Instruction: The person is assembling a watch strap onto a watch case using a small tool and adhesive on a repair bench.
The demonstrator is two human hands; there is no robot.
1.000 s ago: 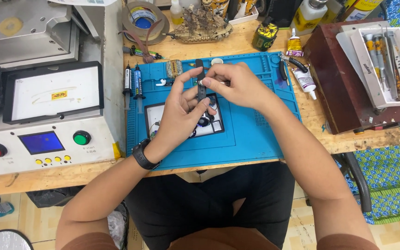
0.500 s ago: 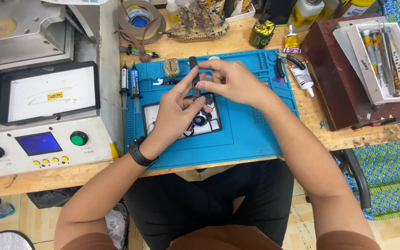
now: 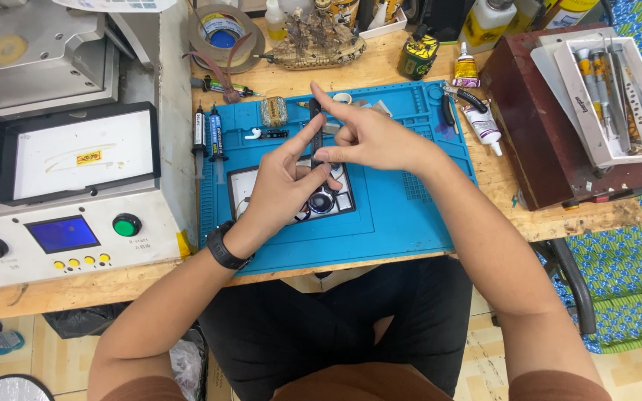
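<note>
Right now my right hand (image 3: 369, 137) pinches a slim dark strip-like part (image 3: 316, 134) between thumb and middle finger, index finger pointing up and away; that grip is closed on the part. Its long axis runs away from me, nearly straight up the blue silicone work mat (image 3: 403, 215). My left hand (image 3: 291, 182) sits just below and to the left of the part, index finger raised beside the strip's lower length, thumb near its bottom end; I cannot tell whether this hand grips it or only steadies it. Both hands meet at the part, the right holding it higher up.

Under the left hand on the mat lies a white-framed phone back panel with round camera lenses (image 3: 321, 202). Left of the mat stand two upright syringes (image 3: 207, 135). Right of the mat, a white plastic tray (image 3: 611, 96) holds several screwdrivers and sits on a dark red box (image 3: 536, 156). All of it rests on the wooden bench (image 3: 499, 178).
</note>
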